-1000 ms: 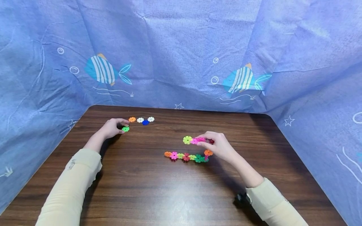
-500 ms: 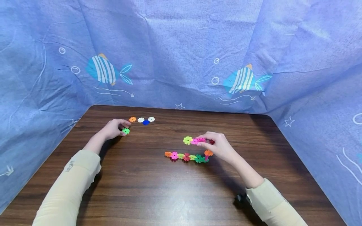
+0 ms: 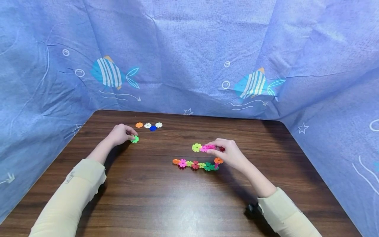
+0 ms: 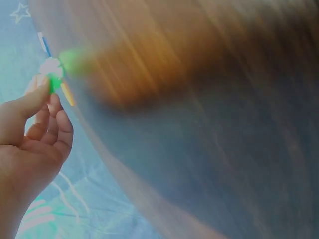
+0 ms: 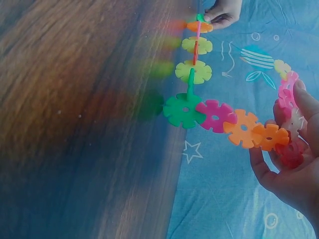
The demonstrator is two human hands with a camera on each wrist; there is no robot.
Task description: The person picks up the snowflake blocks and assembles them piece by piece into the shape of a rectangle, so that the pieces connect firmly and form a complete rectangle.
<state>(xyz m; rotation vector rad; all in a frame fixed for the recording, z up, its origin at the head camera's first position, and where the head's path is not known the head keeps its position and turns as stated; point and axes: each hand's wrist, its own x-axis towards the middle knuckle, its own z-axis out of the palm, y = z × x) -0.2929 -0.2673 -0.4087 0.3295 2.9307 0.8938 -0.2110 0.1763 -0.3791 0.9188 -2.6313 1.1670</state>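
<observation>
My left hand (image 3: 120, 134) pinches a bright green flower-shaped disc (image 3: 135, 139) between thumb and fingers over the left part of the table. In the left wrist view the same green disc (image 4: 54, 79) shows at the thumb tip, partly washed out by glare. My right hand (image 3: 227, 150) grips a curved chain of interlocked flower discs near one end. A yellow-green disc (image 3: 196, 147) sticks out past the fingertips, beside pink ones. The chain's other arm (image 3: 194, 165) runs leftward in front of the hand, ending in an orange disc (image 3: 176, 162). In the right wrist view, red discs (image 5: 289, 153) lie against the fingers.
Loose flower discs lie at the back left of the brown wooden table (image 3: 160, 197): an orange one (image 3: 139, 125), two white ones, and a blue one (image 3: 153, 128). A black object (image 3: 251, 209) is by the right sleeve. A blue fish-print curtain (image 3: 189, 59) surrounds the table.
My left hand has moved slightly with the green disc, which has shifted a little right and nearer and turned more face-on. The right hand and chain stay nearly still.
</observation>
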